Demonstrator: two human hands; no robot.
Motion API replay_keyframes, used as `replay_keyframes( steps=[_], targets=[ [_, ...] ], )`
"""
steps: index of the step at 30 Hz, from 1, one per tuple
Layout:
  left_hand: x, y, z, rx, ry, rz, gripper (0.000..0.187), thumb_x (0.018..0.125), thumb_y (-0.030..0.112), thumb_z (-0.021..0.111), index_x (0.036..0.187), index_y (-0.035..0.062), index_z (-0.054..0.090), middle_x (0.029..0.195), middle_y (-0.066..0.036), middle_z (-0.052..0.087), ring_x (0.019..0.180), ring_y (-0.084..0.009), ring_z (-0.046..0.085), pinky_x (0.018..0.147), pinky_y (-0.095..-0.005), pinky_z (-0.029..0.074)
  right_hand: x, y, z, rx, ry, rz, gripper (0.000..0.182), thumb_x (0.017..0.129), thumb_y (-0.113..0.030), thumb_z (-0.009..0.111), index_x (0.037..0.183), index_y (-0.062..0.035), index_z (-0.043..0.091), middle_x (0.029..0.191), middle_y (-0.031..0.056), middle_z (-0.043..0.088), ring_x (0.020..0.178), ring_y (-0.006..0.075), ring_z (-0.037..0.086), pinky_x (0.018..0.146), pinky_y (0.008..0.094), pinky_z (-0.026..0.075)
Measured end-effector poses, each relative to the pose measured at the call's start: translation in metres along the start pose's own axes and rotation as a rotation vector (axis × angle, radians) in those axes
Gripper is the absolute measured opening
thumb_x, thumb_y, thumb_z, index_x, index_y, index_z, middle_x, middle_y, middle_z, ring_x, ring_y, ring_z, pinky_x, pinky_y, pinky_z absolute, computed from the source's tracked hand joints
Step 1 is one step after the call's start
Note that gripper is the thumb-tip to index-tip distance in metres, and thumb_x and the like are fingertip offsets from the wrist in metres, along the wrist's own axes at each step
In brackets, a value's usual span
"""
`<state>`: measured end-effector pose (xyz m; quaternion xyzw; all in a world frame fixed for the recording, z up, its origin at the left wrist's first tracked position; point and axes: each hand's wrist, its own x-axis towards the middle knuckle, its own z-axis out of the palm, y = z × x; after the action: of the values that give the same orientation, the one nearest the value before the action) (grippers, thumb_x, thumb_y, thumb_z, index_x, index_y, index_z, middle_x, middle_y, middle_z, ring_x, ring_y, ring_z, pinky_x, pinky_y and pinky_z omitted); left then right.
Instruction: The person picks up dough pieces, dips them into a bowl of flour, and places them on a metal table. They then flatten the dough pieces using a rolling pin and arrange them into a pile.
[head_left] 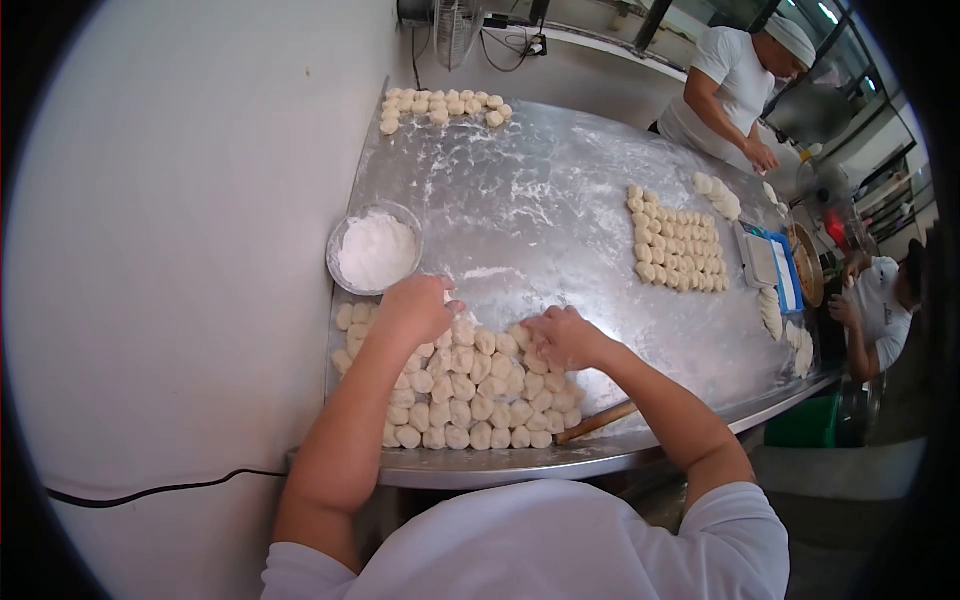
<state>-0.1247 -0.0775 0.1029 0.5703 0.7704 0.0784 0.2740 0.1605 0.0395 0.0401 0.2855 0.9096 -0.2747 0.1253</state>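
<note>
A dense batch of pale dough balls point(460, 387) lies in rows along the near side of the steel table, directly in front of me. My left hand point(420, 310) is over the far edge of the batch, fingers curled together. A bit of white shows at its fingertips, too small to name. At the batch's far right corner, my right hand point(568, 338) has its fingers bent around a dough ball point(524, 337), partly covering it. Beyond my left hand stands a clear bowl of white flour point(377, 250).
A wooden rolling pin point(597, 421) lies right of the batch. More dough balls sit at the far left point(440, 105) and right point(676, 245). A scale point(758, 258) and blue tray point(787, 272) stand by the right edge. Two people point(728, 90) work across the table point(520, 210).
</note>
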Motion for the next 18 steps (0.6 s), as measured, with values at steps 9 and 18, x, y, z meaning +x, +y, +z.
replay_keyframes(
  steps=[9, 18],
  targets=[
    [0.03, -0.03, 0.067, 0.156, 0.153, 0.109, 0.036, 0.097, 0.024, 0.064, 0.124, 0.0012, 0.067, 0.128, -0.022, 0.066, 0.123, -0.0398, 0.06, 0.104, -0.0482, 0.048, 0.001, 0.003, 0.006, 0.027, 0.137, -0.007, 0.06, 0.093, -0.034, 0.072, 0.147, -0.0112, 0.057, 0.134, 0.0209, 0.061, 0.123, 0.0443, 0.056, 0.106, 0.05, 0.05],
    [0.035, -0.028, 0.068, 0.2, 0.121, 0.033, 0.037, 0.093, 0.02, 0.064, 0.125, 0.0022, 0.065, 0.126, -0.022, 0.066, 0.121, -0.039, 0.062, 0.105, -0.0501, 0.047, 0.041, -0.028, -0.008, 0.117, 0.311, -0.16, 0.053, 0.095, -0.028, 0.071, 0.14, -0.0013, 0.06, 0.129, 0.0254, 0.063, 0.12, 0.046, 0.059, 0.103, 0.0505, 0.049]
  ],
)
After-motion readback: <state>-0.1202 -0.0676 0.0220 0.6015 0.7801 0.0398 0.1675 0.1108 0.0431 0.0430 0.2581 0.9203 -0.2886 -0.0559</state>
